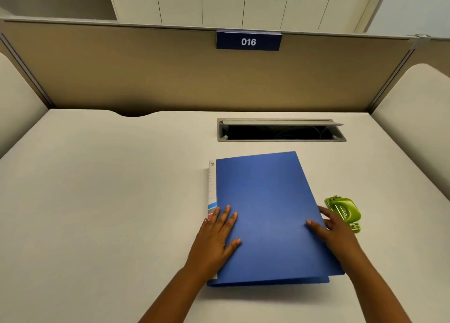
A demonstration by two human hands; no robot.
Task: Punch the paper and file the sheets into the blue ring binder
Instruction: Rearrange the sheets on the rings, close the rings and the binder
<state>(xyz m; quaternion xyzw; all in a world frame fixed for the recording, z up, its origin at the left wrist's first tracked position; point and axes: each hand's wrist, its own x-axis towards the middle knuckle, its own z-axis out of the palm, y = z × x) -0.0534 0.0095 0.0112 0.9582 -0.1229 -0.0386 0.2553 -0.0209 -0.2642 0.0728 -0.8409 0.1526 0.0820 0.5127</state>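
Nearest the viewer, both forearms reach in toward the blue ring binder, which lies closed on the pale surface and serves as the landmark here. The left hand rests flat on the binder's near-left corner, fingers straight and spread, pressing rather than gripping. The right hand sits at the binder's right edge: its thumb lies on top of the cover and its fingers reach over and around the edge, apparently taking hold of the cover to lift it, though how far they curl beneath is hidden.

Just right of the binder, touching or nearly touching the right hand, stands the green hole punch, with nothing in it.

Along the binder's left side a white spine label with coloured bands shows. No loose sheets lie anywhere in view, so whether paper is inside the closed binder cannot be told.

By my judgement the task is at one of its ends: either nothing has been punched yet and the binder is about to be opened, or the filing is complete. The lifted right edge of the cover suggests opening.

Beyond the binder, an open cable tray is sunk into the surface; dark cables are faintly visible inside it. Farther back a partition carries a "016" sign.
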